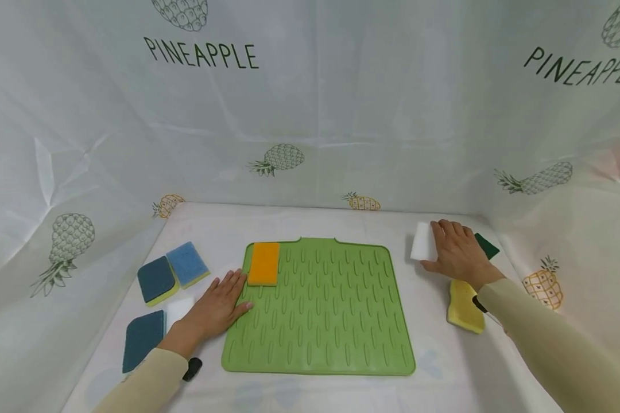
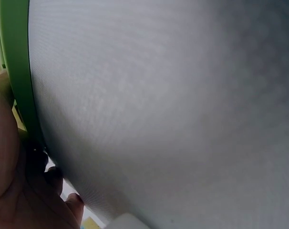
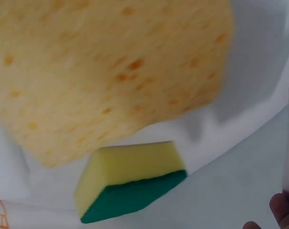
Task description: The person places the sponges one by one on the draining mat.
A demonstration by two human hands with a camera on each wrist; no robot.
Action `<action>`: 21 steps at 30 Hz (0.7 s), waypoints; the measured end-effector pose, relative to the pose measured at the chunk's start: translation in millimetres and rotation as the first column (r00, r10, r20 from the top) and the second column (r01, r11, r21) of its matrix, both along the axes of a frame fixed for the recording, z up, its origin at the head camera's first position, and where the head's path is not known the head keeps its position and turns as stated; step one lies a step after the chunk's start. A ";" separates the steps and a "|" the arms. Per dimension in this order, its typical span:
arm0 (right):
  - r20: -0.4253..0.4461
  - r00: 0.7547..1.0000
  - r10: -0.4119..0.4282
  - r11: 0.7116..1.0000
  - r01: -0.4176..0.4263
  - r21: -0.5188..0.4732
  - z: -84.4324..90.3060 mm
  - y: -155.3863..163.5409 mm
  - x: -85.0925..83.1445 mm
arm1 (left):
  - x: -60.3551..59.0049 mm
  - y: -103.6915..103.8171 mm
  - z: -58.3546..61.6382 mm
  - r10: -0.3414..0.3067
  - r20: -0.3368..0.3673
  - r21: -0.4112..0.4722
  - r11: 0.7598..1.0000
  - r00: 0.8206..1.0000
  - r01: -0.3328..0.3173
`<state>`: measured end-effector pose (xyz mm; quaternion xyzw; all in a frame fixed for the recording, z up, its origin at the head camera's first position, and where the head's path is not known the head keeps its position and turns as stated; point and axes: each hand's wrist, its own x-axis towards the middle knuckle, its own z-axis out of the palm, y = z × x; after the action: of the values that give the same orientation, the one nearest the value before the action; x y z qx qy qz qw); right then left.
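My left hand [image 1: 217,307] rests flat on the left edge of the ribbed green mat [image 1: 320,310], its fingers straight. In the left wrist view, part of this hand [image 2: 35,195] shows beside the mat's green rim [image 2: 21,71]. An orange sponge [image 1: 263,264] lies on the mat's upper left corner, just beyond the fingertips. To the right of the mat, my right hand [image 1: 457,252] grips a white sponge block [image 1: 423,242]. Below that hand lies a yellow sponge [image 1: 464,307]; a green-and-yellow scouring sponge [image 3: 135,186] is partly hidden behind it in the head view.
On the left lie a dark-topped sponge [image 1: 156,278], a blue sponge [image 1: 188,263] and another dark-topped sponge [image 1: 143,339]. A white block [image 1: 178,310] is partly covered by the left forearm. A pineapple-print curtain [image 1: 315,103] encloses the back and sides.
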<state>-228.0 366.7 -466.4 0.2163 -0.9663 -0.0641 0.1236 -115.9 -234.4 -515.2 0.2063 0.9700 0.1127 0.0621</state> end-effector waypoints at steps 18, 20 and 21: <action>0.008 0.996 0.089 0.996 -0.089 0.004 5.0 -81.4 -3.3 | -2.4 -1.5 0.2 -0.007 0.015 0.005 1.000 1.000 0.007; -0.001 0.994 0.110 0.994 -0.110 0.011 3.5 -91.9 -3.1 | -2.5 -1.3 0.3 -0.010 0.016 0.002 1.000 1.000 0.010; -0.008 0.993 0.122 0.992 -0.122 0.017 2.5 -97.2 -3.2 | -2.4 -1.1 0.4 -0.014 0.014 0.003 1.000 1.000 0.014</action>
<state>-231.1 269.5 -463.9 0.2756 -0.9502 -0.0653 0.1297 -118.3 -235.5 -514.8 0.2122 0.9680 0.1149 0.0692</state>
